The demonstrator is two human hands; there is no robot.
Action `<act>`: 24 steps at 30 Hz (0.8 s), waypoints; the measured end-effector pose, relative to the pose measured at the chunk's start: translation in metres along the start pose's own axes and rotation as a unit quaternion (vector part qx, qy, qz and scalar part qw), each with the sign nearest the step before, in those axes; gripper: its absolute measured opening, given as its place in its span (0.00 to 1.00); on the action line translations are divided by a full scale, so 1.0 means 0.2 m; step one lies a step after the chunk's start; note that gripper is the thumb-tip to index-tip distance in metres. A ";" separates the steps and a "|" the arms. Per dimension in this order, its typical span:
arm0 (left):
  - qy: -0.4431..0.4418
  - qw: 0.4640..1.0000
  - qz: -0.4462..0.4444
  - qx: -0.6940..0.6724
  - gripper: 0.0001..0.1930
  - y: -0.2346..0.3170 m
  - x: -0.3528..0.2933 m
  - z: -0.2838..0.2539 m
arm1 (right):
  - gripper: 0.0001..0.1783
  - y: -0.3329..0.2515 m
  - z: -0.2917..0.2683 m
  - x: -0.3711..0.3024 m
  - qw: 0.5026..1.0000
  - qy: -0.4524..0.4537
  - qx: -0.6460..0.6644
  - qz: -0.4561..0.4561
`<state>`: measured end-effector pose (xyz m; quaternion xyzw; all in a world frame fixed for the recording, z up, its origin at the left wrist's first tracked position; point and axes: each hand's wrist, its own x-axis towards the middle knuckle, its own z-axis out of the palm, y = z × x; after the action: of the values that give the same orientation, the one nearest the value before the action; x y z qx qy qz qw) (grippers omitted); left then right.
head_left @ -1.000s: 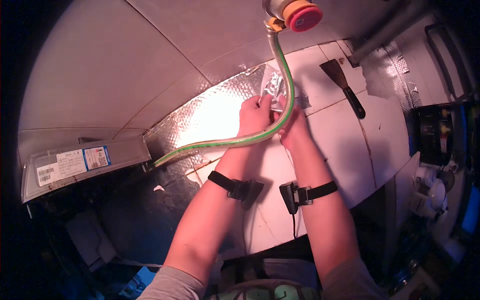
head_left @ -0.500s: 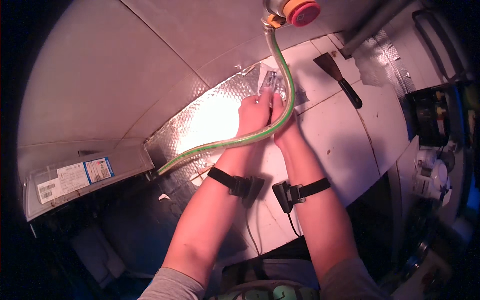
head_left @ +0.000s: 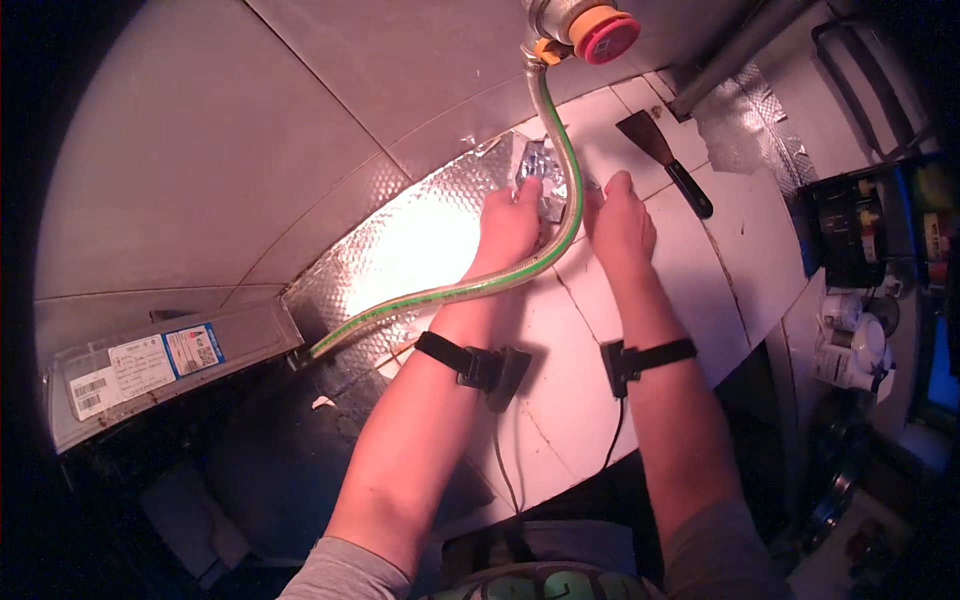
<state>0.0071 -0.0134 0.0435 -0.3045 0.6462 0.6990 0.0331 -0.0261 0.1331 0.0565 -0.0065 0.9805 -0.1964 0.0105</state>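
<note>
A crumpled piece of shiny silver foil (head_left: 538,160) lies against the foot of the tiled wall, on the white tiled top. My left hand (head_left: 508,225) is closed at its near edge, fingers pressed on the foil. To the right of the hose, my right hand (head_left: 624,225) is curled, thumb side up. A small dark bit shows by its fingertips, too small to name. A clear hose with a green stripe (head_left: 570,190) hangs in front of the foil and crosses over my left wrist. Farther right lies a scraper (head_left: 665,160) with a wide blade and black handle.
The hose runs from a gas valve with a red knob (head_left: 606,36) down to a metal appliance panel (head_left: 190,355) bearing labels. Bright embossed foil sheeting (head_left: 370,215) lines the wall's foot. White containers (head_left: 865,345) and a dark rack (head_left: 850,235) stand at right.
My right hand has moved right, away from the foil and my left hand. The left hand stays at the foil, more of which now shows. The view has shifted slightly.
</note>
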 end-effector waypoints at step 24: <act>-0.101 0.971 -0.069 -0.205 0.15 -0.02 -0.05 -0.03 | 0.03 0.12 0.17 0.08 0.972 0.165 0.122 -0.112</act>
<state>0.0193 -0.0145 0.0444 -0.2770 0.4597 0.8397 0.0832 -0.0410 0.1413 0.0154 -0.0821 0.9303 -0.3128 -0.1730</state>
